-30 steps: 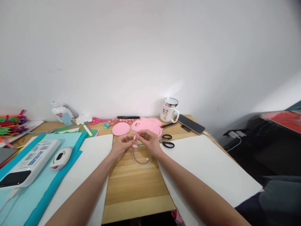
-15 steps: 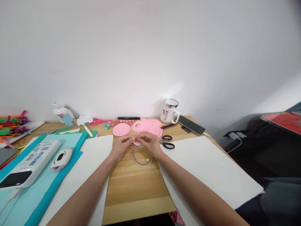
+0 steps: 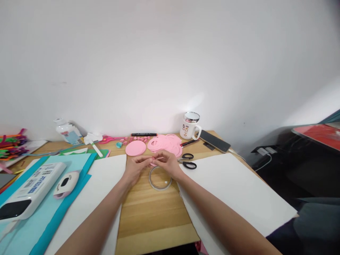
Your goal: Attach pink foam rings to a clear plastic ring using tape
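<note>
Close together over the wooden table, my left hand [image 3: 135,169] and my right hand [image 3: 170,165] pinch a small piece of pink paper [image 3: 153,160] between their fingertips. Fingers cover most of it, so its shape is hard to make out. Just below lies a roll of tape [image 3: 150,180], flat on the wood. A pink paper disc stack [image 3: 135,148] sits beyond my left hand, and loose pink paper cutouts [image 3: 168,144] are heaped beyond my right. Black-handled scissors [image 3: 189,165] rest right of my right hand. Small rolled pink pieces [image 3: 138,139] lie behind the discs.
White sheets [image 3: 106,198] flank both forearms. At left, a white power bank [image 3: 39,184] and a small white device [image 3: 67,184] sit on blue paper. Along the wall stand a bottle [image 3: 68,131] and a mug [image 3: 188,129], with a black marker [image 3: 143,134] between; a phone [image 3: 215,141] lies right.
Both hands stay at the same spot, with the fingers shifting slightly around the pink paper. The camera view has moved a little; the things on the table keep their places.
</note>
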{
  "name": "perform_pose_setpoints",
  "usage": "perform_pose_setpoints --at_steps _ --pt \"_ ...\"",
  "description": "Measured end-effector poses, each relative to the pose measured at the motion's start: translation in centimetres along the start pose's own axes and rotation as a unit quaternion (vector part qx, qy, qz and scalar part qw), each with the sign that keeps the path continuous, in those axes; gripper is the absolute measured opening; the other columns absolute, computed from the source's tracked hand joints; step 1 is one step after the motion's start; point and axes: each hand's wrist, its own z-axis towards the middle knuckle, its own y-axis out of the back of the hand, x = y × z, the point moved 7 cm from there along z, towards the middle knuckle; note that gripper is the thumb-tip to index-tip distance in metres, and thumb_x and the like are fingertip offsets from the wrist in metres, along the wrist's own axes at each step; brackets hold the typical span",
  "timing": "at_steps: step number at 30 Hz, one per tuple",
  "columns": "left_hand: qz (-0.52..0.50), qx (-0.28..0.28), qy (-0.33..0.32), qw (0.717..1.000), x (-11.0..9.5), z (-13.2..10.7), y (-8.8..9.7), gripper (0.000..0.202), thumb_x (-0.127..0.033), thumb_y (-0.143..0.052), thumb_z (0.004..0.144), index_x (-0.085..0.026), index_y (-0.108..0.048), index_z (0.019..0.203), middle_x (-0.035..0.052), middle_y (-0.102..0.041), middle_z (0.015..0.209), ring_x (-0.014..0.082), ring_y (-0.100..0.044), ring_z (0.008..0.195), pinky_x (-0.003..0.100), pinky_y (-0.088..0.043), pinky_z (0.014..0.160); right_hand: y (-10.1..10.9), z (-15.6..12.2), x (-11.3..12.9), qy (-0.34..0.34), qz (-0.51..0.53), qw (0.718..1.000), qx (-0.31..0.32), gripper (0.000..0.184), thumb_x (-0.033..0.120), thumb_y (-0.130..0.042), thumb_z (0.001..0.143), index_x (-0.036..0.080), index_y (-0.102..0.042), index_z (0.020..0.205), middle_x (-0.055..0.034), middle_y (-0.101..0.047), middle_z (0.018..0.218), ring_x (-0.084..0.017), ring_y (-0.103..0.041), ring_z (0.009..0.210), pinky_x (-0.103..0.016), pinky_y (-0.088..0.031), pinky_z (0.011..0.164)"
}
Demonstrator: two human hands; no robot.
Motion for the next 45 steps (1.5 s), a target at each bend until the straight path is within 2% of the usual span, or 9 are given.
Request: perform_pose_setpoints --at_steps 8,13,18,21,24,28,33,38,45 --pt "-0.036 0.006 0.001 0.999 0.1 -0.1 0.0 0.021 -0.026 -0.073 0.058 -0.011 -0.071 0.073 0.0078 -0.069 0.067 0.0153 -0.061 0.062 0.029 -0.049 0.065 -0.5 -0.1 -0.8 -0.027 0.01 0.999 0.027 0.029 0.036 -0.068 0.064 0.017 -0.058 0.083 -0.0026 -0.063 0.076 -0.015 -0.061 0.069 -0.028 -0.05 0.066" --pt "-0.023 -0.049 -0.027 0.998 -0.6 -0.2 0.8 0.021 -0.027 -0.074 0.056 -0.012 -0.071 0.071 0.0067 -0.069 0.064 0.0142 -0.06 0.06 0.025 -0.048 0.063 -0.4 -0.4 -0.4 -0.024 -0.01 1.0 0.012 0.039 0.034 -0.072 0.06 0.018 -0.054 0.09 -0.0027 -0.061 0.081 -0.014 -0.06 0.07 -0.026 -0.05 0.063" --pt "-0.007 -0.075 -0.036 0.996 -0.9 -0.3 1.3 0.024 -0.029 -0.075 0.053 -0.012 -0.071 0.068 0.0064 -0.069 0.063 0.014 -0.06 0.056 0.026 -0.049 0.061 -0.7 -0.2 -0.5 -0.035 -0.015 0.999 0.038 0.031 0.036 -0.068 0.063 0.016 -0.057 0.084 -0.001 -0.061 0.07 -0.012 -0.058 0.062 -0.026 -0.049 0.059" --pt "0.027 -0.07 -0.031 0.997 -0.9 -0.4 1.3 0.026 -0.032 -0.074 0.054 -0.012 -0.071 0.07 0.0063 -0.069 0.063 0.0156 -0.061 0.057 0.027 -0.05 0.063 -0.5 0.0 -0.7 -0.047 0.042 0.998 0.028 0.031 0.034 -0.068 0.064 0.017 -0.055 0.086 0.0014 -0.059 0.066 -0.011 -0.058 0.058 -0.026 -0.049 0.059" --pt "0.063 -0.061 -0.034 0.996 -1.2 -0.6 1.2 0.028 -0.034 -0.073 0.057 -0.012 -0.071 0.074 0.0068 -0.07 0.064 0.0175 -0.063 0.06 0.029 -0.05 0.066 0.1 0.2 -0.8 -0.06 0.07 0.996 -0.009 0.036 0.032 -0.07 0.062 0.018 -0.053 0.09 0.0015 -0.061 0.067 -0.012 -0.06 0.057 -0.028 -0.05 0.06" --pt "0.098 -0.053 -0.032 0.993 -1.5 -0.9 0.9 0.029 -0.034 -0.071 0.059 -0.012 -0.071 0.077 0.0071 -0.07 0.064 0.0192 -0.065 0.063 0.031 -0.051 0.07 0.4 0.3 -0.8 -0.06 0.083 0.994 -0.035 0.033 0.033 -0.071 0.06 0.017 -0.056 0.084 0.0002 -0.062 0.068 -0.013 -0.061 0.059 -0.03 -0.052 0.062" --pt "0.115 -0.045 -0.018 0.992 -1.7 -1.1 0.4 0.028 -0.033 -0.071 0.058 -0.012 -0.07 0.077 0.0071 -0.071 0.068 0.0201 -0.066 0.066 0.031 -0.051 0.072 -0.1 0.3 -0.6 -0.035 0.083 0.996 -0.014 0.025 0.035 -0.069 0.062 0.015 -0.063 0.076 -0.0029 -0.065 0.073 -0.014 -0.061 0.063 -0.03 -0.052 0.065" --pt "0.075 -0.042 -0.014 0.996 -1.6 -1.2 0.2 0.035 -0.032 -0.073 0.056 -0.012 -0.066 0.085 0.0073 -0.071 0.075 0.0198 -0.066 0.066 0.032 -0.052 0.069 -0.1 0.3 -0.3 -0.02 0.043 0.999 -0.004 0.024 0.035 -0.067 0.065 0.017 -0.067 0.082 -0.0035 -0.067 0.074 -0.015 -0.061 0.066 -0.03 -0.051 0.066" --pt "0.061 -0.033 -0.018 0.997 -1.7 -1.1 -0.2 0.036 -0.035 -0.075 0.053 -0.013 -0.062 0.079 0.007 -0.07 0.07 0.0213 -0.066 0.066 0.033 -0.054 0.065 -0.2 0.4 0.2 0.007 -0.03 0.999 0.033 0.021 0.037 -0.061 0.071 0.02 -0.067 0.081 -0.0023 -0.064 0.072 -0.015 -0.059 0.066 -0.029 -0.049 0.065"
